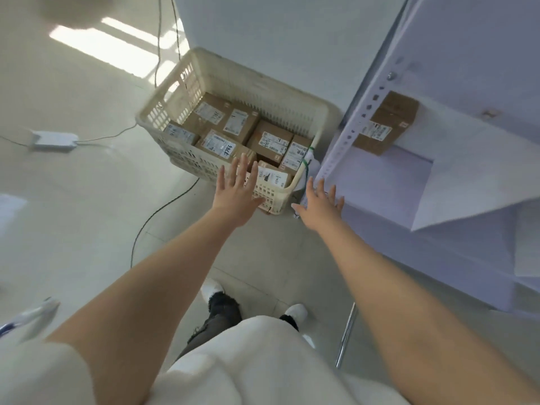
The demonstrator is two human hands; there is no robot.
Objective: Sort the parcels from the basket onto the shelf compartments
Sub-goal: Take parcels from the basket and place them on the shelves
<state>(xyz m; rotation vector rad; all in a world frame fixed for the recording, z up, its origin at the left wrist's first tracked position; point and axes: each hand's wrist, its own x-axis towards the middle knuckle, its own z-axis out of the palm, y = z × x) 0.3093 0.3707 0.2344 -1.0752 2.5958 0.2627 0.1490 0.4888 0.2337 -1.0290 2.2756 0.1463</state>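
Observation:
A cream plastic basket stands on the floor and holds several brown cardboard parcels with white labels. My left hand is stretched out with straight spread fingers over the basket's near corner, above a labelled parcel, holding nothing. My right hand is open too, fingers spread, beside the basket and just in front of the white shelf's perforated upright. One brown parcel lies in a shelf compartment on the right.
The white shelf unit fills the right side. A white power adapter and black cables lie on the tiled floor at left. A metal rod lies near my feet. A white wall panel stands behind the basket.

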